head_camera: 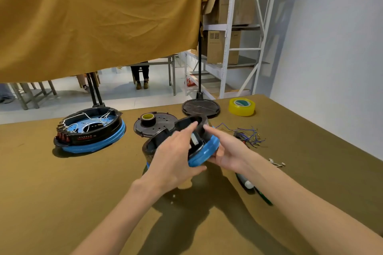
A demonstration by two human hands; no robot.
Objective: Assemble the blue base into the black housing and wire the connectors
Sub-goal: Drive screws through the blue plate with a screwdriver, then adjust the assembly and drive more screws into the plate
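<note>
A black housing (pixel 159 138) with a blue base (pixel 207 151) fitted to it is held tilted above the table's middle. My left hand (pixel 176 155) wraps over its near side, thumb under the blue rim, fingers stretched across the opening. My right hand (pixel 226 151) holds the right side from beneath, its index finger pressing on the black rim. A second housing with blue base (pixel 91 130), white wires lying inside, rests on the table at the left. A bundle of loose blue wires with connectors (pixel 248 134) lies to the right.
Two black round covers (pixel 163 122) (pixel 201 107) lie behind, one carrying a small tape roll (pixel 148 119). A yellow tape roll (pixel 241 106) sits at the back right. A screwdriver (pixel 255 190) and small screws (pixel 277 163) lie at the right. A mustard cloth (pixel 99 16) hangs overhead.
</note>
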